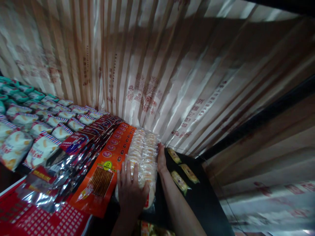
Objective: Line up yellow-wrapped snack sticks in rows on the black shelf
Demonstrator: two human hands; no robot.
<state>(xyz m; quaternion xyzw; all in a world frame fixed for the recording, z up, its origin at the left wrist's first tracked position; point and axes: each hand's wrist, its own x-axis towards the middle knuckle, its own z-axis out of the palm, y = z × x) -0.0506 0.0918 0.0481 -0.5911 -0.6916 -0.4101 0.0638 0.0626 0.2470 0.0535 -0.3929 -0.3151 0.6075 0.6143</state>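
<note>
A clear bag of round pale rice crackers (144,154) lies on a display shelf, between an orange snack pack (108,170) and a black surface (197,193). My left hand (130,188) rests on the bag's near end, fingers spread over the top and thumb round its side. My right hand (161,160) presses flat against the bag's right side, fingers pointing away from me.
Rows of snack packets fill the shelf to the left: white-and-striped bags (44,131), dark red foil packs (81,141), green ones (22,91) at the far left. Three small yellow packets (183,173) lie on the black surface. A striped satin curtain (159,72) hangs behind.
</note>
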